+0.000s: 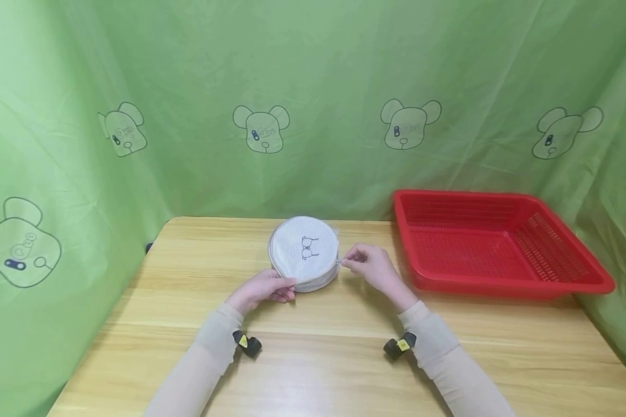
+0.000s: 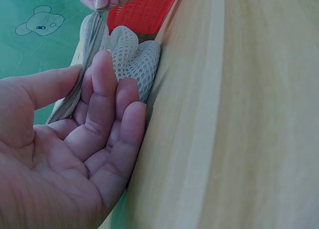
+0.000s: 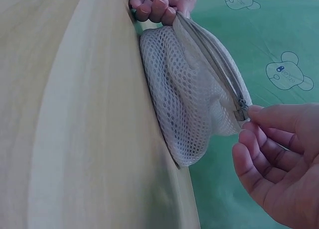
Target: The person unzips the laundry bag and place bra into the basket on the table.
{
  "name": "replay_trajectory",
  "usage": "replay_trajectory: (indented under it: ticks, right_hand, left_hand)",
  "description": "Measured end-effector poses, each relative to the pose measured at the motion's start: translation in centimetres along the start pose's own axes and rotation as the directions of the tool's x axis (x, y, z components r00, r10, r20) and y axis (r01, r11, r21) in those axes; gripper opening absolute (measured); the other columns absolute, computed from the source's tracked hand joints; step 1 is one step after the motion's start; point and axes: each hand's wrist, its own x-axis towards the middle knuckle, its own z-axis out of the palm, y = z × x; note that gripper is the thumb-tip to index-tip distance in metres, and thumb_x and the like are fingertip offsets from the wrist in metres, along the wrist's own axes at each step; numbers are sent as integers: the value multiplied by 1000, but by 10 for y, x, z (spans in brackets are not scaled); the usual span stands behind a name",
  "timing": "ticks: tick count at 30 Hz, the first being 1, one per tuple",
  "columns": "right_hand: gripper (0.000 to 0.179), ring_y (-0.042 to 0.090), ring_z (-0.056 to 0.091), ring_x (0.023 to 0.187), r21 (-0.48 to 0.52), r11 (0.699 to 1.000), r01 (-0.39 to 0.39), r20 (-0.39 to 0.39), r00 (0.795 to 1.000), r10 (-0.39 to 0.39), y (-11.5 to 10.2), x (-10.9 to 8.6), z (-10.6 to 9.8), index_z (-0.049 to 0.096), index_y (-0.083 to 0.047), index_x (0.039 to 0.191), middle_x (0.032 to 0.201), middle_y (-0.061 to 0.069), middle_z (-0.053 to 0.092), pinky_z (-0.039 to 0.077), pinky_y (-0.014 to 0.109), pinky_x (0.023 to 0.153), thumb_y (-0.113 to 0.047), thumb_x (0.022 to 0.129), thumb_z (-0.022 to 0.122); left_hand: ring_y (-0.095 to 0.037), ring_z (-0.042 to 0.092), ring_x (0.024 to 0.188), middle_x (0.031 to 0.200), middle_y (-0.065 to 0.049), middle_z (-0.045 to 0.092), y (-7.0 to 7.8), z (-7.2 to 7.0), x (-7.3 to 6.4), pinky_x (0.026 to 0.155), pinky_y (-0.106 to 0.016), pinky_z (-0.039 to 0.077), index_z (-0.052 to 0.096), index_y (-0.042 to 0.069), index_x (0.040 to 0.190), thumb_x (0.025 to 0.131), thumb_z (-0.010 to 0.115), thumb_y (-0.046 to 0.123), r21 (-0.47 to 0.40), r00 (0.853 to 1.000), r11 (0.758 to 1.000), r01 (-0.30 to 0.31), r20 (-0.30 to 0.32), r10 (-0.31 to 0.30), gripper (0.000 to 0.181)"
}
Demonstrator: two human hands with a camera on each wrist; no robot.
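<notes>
A round white mesh laundry bag (image 1: 305, 249) with a small bra drawing on its top stands on the table. My left hand (image 1: 265, 288) pinches the bag's near left rim, thumb on top and fingers below. At the right side, my right hand (image 1: 374, 266) pinches the zipper pull between thumb and forefinger. In the right wrist view the grey zipper (image 3: 217, 62) runs along the rim between both hands, its slider (image 3: 242, 105) beside the right fingertips. The mesh side below it sags in folds. What the bag holds inside cannot be seen.
A red plastic basket (image 1: 508, 284) with slotted walls stands to the right of my right hand, close to the forearm. The wooden table (image 1: 313, 370) ends at the back against a green curtain (image 1: 334, 174) with bear-head prints, which also hangs at both sides.
</notes>
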Motion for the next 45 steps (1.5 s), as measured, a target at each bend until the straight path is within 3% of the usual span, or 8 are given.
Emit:
replay_trajectory:
  ticks: [11, 20, 24, 29, 32, 36, 40, 45]
  right_hand:
    - [11, 22, 67, 74, 25, 998, -58, 71, 996, 56, 1, 1, 1, 69, -6, 94, 84, 9, 70, 56, 28, 68, -16, 87, 71]
    - [10, 21, 62, 71, 0, 995, -96, 124, 988, 95, -2, 1, 1, 68, -8, 93, 83, 8, 68, 53, 28, 65, -16, 88, 71]
    - [12, 27, 64, 76, 9, 994, -112, 143, 984, 109, -3, 0, 1, 68, -8, 94, 86, 9, 68, 54, 29, 65, -18, 87, 71]
    - [14, 27, 64, 75, 4, 994, -114, 133, 985, 112, -5, 0, 1, 68, -9, 98, 85, 8, 68, 54, 27, 64, -18, 89, 69]
    - [15, 26, 65, 78, 7, 995, -99, 121, 988, 98, -7, -1, 1, 67, -8, 101, 89, 9, 69, 56, 27, 65, -18, 89, 68]
    - [20, 23, 65, 88, 2, 999, -45, 81, 996, 45, -10, -2, 4, 67, -7, 106, 97, 9, 71, 57, 32, 78, -20, 90, 68]
    - [24, 24, 63, 97, 49, 999, 1, 35, 999, -2, -16, -3, 10, 66, -7, 111, 103, 11, 70, 55, 38, 88, -19, 90, 68]
    - [28, 28, 62, 104, 128, 990, 58, -31, 998, -55, -26, -1, 18, 63, -4, 115, 108, 15, 67, 57, 38, 87, -17, 90, 68]
  left_hand:
    - [-11, 68, 73, 75, 1, 70, 4, 1, -4, 75, -25, 60, 65, -5, 101, 96, 58, 27, 0, 1000, 1000, -9, -8, 9, 33]
    - [-13, 67, 75, 78, -1, 70, 2, -2, -3, 78, -28, 61, 63, -2, 96, 97, 56, 32, -6, 1000, 1000, -15, -14, 15, 34]
    - [-14, 68, 77, 80, -3, 69, 2, -6, -3, 80, -30, 61, 62, 0, 96, 98, 55, 32, -40, 1000, 999, -11, -15, 11, 33]
    - [-15, 67, 78, 84, -5, 69, 1, -14, -4, 81, -31, 61, 60, 1, 96, 99, 54, 30, -88, 999, 996, -15, -29, 12, 31]
    - [-16, 67, 80, 88, -7, 68, 2, -19, -5, 82, -31, 61, 60, -2, 101, 99, 54, 29, -101, 998, 995, -27, -53, 21, 32]
    - [-16, 66, 82, 89, -6, 67, 2, -21, -5, 85, -32, 61, 57, -3, 110, 100, 53, 26, -122, 994, 991, -47, -106, 34, 31]
    - [-16, 65, 83, 88, -4, 65, 1, -21, -2, 86, -32, 60, 53, -1, 112, 99, 53, 22, -171, 982, 982, -75, -182, 43, 27]
    - [-16, 64, 83, 90, -4, 63, -3, -21, 3, 87, -33, 60, 49, -1, 119, 98, 54, 20, -239, 965, 964, -118, -258, 54, 30]
